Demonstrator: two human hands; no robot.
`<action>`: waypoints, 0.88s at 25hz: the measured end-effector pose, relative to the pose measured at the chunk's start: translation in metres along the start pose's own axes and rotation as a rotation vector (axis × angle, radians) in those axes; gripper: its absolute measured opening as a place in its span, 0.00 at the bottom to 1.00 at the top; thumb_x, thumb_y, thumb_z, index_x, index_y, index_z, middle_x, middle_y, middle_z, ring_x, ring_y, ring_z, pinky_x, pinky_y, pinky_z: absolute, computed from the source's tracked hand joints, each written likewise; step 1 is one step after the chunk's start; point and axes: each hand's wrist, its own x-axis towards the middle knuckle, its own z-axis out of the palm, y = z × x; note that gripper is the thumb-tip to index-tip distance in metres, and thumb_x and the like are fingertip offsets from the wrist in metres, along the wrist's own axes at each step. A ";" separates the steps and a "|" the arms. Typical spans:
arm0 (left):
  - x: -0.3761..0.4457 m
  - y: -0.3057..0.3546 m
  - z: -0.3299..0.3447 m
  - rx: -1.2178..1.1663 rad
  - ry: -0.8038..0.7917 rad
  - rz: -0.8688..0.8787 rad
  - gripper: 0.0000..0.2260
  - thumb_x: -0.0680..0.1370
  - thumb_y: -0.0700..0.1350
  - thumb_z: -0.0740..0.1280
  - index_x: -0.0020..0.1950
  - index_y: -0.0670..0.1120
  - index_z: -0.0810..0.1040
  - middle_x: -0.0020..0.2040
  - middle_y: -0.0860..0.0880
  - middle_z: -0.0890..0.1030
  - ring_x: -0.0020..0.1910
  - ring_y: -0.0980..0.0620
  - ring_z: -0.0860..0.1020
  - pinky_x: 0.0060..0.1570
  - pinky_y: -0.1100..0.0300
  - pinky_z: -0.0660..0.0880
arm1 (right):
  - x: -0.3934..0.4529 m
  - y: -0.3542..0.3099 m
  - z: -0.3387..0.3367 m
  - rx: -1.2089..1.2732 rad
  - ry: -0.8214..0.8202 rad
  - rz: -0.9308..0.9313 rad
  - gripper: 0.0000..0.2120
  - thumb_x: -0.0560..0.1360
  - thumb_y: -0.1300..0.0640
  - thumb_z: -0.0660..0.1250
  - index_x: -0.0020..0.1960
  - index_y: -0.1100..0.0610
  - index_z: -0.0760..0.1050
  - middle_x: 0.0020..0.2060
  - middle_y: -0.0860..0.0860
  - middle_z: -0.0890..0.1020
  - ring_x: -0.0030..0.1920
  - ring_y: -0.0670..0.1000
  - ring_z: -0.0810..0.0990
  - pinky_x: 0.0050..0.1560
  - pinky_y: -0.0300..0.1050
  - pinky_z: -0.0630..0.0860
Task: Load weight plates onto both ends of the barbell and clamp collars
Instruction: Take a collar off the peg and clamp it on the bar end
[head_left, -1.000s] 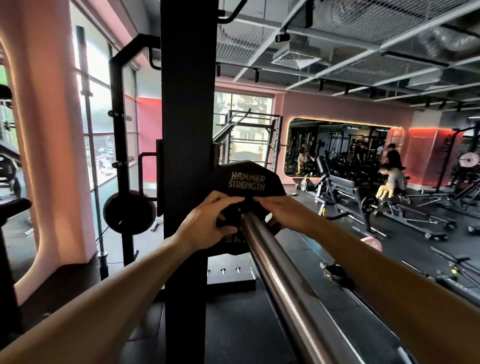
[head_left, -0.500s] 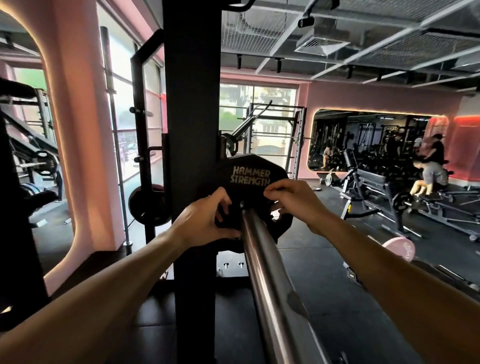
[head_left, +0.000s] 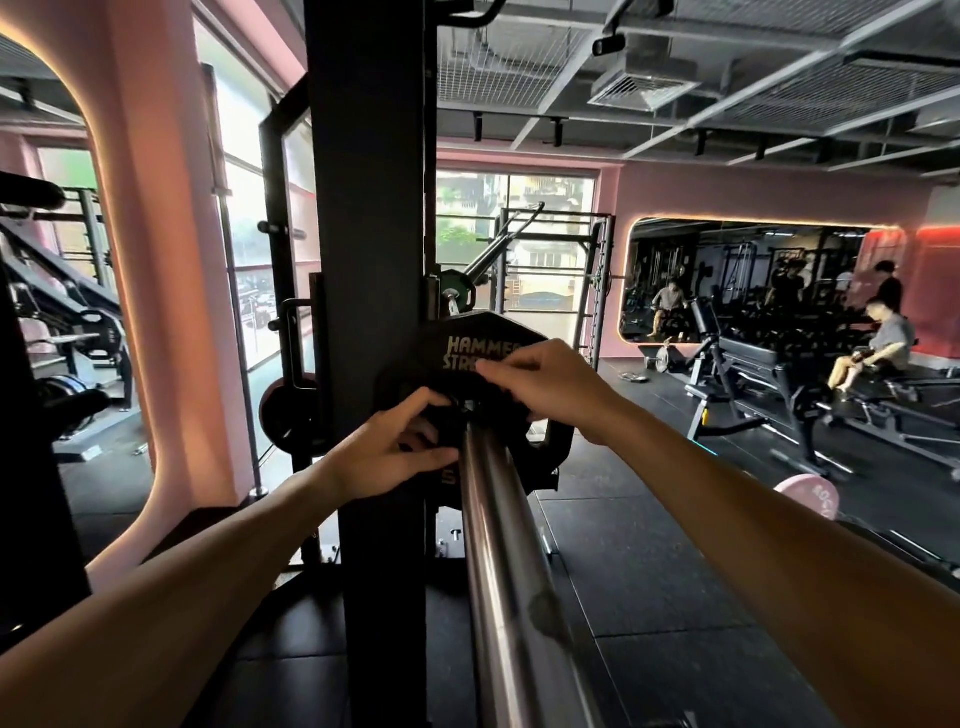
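- Left hand (head_left: 395, 457) and right hand (head_left: 540, 384) pinch a dark collar (head_left: 457, 410) around the barbell (head_left: 498, 545), against the plate (head_left: 467, 353).
- Collar seems light, stiff; squeeze its sides.

The collar (head_left: 457, 415) on the barbell (head_left: 498, 545) is largely covered by the left hand (head_left: 387, 457) and right hand (head_left: 540, 384); its type cannot be told. The lettering on the weight plate (head_left: 483, 338) is partly hidden by fingers. The barbell is cut off at the lower edge.
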 end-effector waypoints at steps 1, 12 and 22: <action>0.000 0.001 0.001 -0.013 0.050 -0.015 0.19 0.74 0.47 0.76 0.57 0.66 0.74 0.38 0.52 0.84 0.35 0.55 0.83 0.41 0.62 0.79 | -0.001 -0.003 0.002 -0.055 -0.032 0.042 0.22 0.75 0.36 0.68 0.44 0.55 0.85 0.43 0.53 0.86 0.45 0.52 0.85 0.46 0.56 0.86; 0.012 0.019 -0.012 -0.040 -0.012 -0.246 0.14 0.73 0.48 0.77 0.51 0.61 0.76 0.39 0.46 0.87 0.39 0.46 0.87 0.35 0.59 0.80 | 0.017 -0.026 0.025 -0.251 0.045 0.196 0.25 0.63 0.36 0.70 0.47 0.56 0.81 0.43 0.54 0.85 0.38 0.56 0.85 0.37 0.51 0.86; 0.017 0.031 -0.019 0.015 -0.149 -0.225 0.27 0.75 0.45 0.75 0.64 0.71 0.71 0.39 0.49 0.87 0.42 0.54 0.86 0.39 0.60 0.81 | 0.000 0.005 -0.001 0.355 -0.224 0.528 0.29 0.73 0.37 0.71 0.58 0.60 0.73 0.53 0.66 0.81 0.47 0.65 0.87 0.45 0.58 0.85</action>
